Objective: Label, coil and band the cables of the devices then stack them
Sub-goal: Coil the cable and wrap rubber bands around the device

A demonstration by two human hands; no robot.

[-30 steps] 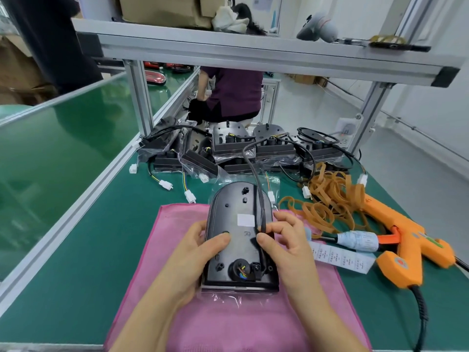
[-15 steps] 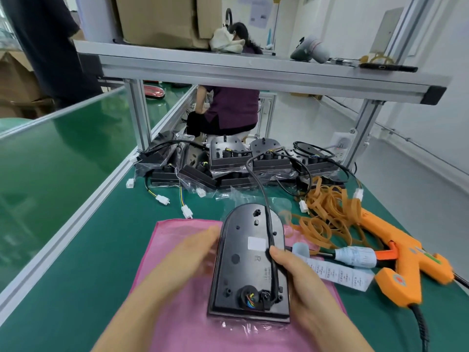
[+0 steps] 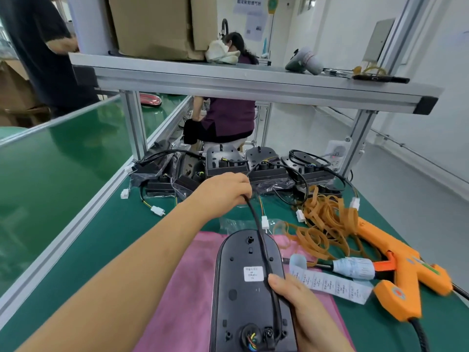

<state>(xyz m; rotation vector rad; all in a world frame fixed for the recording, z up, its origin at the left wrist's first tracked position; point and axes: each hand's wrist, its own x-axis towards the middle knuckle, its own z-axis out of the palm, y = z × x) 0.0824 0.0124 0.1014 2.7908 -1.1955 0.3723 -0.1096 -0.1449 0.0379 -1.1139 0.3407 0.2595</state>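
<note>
Your left hand is out past the far end of the device, fingers curled tight round its black cable. The cable runs back down the device to your right hand, which clasps the device's right edge, thumb pinning the cable beside the white label. The device lies back-up on a pink cloth on the desk. Right of the device are a label strip, loose rubber bands and an orange gun. Beyond the device, more bagged units sit in a row.
</note>
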